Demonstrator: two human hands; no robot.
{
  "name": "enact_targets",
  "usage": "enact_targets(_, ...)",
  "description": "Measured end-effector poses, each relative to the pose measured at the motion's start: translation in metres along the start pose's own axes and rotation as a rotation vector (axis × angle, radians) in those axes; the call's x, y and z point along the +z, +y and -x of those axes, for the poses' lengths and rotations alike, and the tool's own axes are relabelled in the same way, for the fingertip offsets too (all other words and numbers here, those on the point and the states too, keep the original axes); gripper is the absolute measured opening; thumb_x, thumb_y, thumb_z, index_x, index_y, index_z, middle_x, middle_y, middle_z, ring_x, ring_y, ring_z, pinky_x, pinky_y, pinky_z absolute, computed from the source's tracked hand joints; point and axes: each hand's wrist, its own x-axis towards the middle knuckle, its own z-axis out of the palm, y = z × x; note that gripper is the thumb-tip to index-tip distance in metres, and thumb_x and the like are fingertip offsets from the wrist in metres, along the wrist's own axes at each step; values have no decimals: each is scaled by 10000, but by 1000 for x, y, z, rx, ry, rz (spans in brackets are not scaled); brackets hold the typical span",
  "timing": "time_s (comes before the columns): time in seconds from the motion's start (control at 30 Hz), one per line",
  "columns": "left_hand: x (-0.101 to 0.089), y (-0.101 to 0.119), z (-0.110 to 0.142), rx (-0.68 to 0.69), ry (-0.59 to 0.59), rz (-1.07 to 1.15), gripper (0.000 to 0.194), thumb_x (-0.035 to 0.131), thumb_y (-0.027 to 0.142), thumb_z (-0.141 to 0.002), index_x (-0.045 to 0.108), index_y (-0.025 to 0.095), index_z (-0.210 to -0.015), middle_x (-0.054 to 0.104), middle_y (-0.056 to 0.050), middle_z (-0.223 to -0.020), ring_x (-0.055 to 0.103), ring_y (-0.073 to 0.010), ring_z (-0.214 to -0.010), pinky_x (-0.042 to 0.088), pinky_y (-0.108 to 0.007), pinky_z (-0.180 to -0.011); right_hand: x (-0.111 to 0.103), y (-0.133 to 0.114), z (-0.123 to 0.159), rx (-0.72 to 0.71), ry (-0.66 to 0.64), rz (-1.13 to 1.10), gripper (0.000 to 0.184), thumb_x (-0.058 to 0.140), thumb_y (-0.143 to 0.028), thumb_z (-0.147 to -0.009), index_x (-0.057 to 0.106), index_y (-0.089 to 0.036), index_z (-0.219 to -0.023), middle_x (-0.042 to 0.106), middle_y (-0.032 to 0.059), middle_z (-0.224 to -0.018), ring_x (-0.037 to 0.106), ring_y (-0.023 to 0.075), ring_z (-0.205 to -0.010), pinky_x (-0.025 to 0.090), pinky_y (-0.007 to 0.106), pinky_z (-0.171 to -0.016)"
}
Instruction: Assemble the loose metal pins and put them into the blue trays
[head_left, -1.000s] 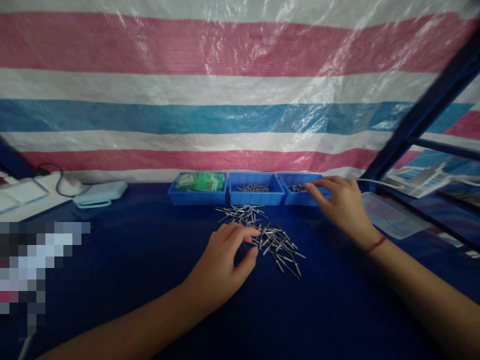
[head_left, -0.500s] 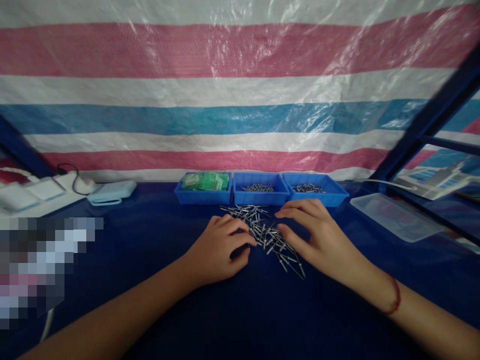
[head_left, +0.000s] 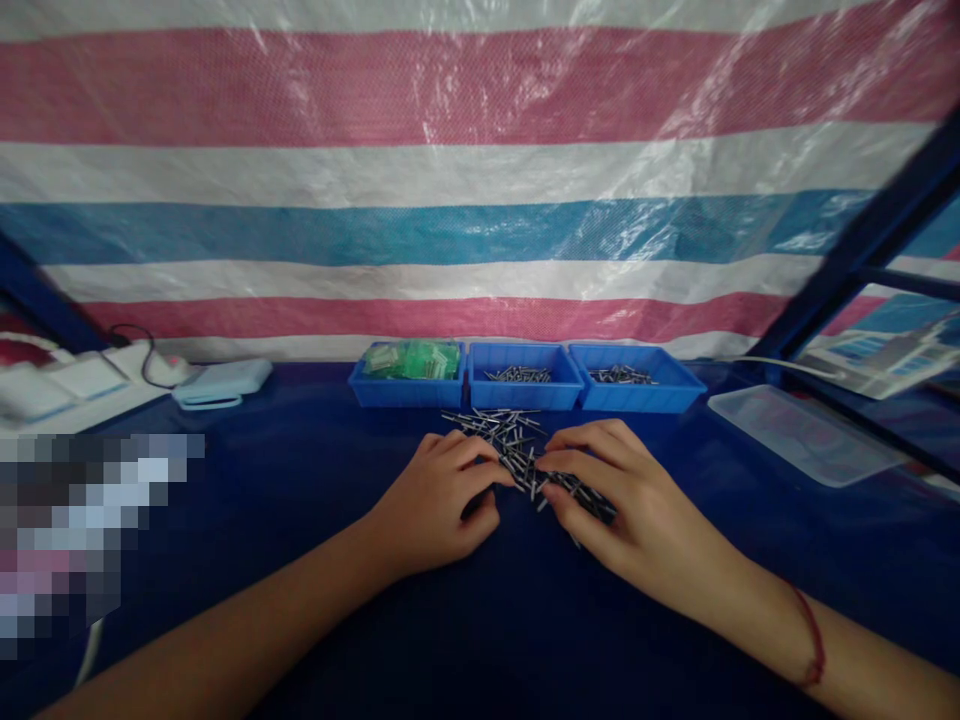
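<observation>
A loose heap of silvery blind rivets (head_left: pixel 517 445) lies on the dark blue tabletop between my two hands. At its left edge rests my left hand (head_left: pixel 448 495), fingers bent, with a gap between thumb and index finger. Its index fingertip meets the rivets. My right hand (head_left: pixel 619 485) reaches over the right part of the heap, fingers curved and thumb apart from them, partly hiding the rivets below. No rivet shows clearly gripped in either hand.
Behind the heap stand three blue bins: the left bin (head_left: pixel 405 393) has green packets, the middle bin (head_left: pixel 525 398) and right bin (head_left: pixel 649 400) small metal pieces. A clear plastic lid (head_left: pixel 806 435) lies right; a light blue case (head_left: pixel 223 382) and power strip (head_left: pixel 97 385) left.
My right hand has moved left and down onto the heap, covering more of its right side. My left hand has hardly moved.
</observation>
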Motion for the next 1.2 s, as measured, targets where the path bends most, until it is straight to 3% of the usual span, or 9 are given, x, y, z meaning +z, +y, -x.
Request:
enact_targets(0.37, 2, -4, 0, 25, -30, -10, 205, 476, 192, -881, 634, 258, -994, 603, -14, -1012, 530, -181, -931, 369, -338, -784, -1, -6, 0, -1, -13, -47, 153, 523, -186, -840, 636, -183, -942, 607, 75, -985, 515, 204, -960, 463, 369, -817)
enact_targets(0.6, 1, 1, 1, 59, -53, -96, 236, 442, 180, -889, 592, 197, -1070, 591, -61, -1021, 538, -199, -934, 420, -346, -790, -1, -5, 0, 4, -11, -74, 178, 515, -187, -840, 644, -213, -961, 612, 73, -992, 526, 219, -962, 473, 405, -815)
enact_targets(0.9, -1, 4, -1, -91, -84, -249, 148, 473, 246, -816, 583, 154, -851, 579, -62, -830, 518, -225, -791, 413, -369, -701, -1, -6, 0, 5, -20, -78, 165, 525, -180, -834, 645, -186, -947, 616, 78, -977, 530, 209, -954, 475, 379, -814)
enact_targets(1.2, 2, 3, 1, -146, -16, -68, 133, 434, 194, -871, 562, 174, -839, 590, -24, -831, 538, -186, -793, 399, -330, -709, 1, -4, 0, 8, -48, -79, 163, 521, -182, -836, 655, -198, -929, 619, 74, -967, 536, 209, -942, 471, 393, -824)
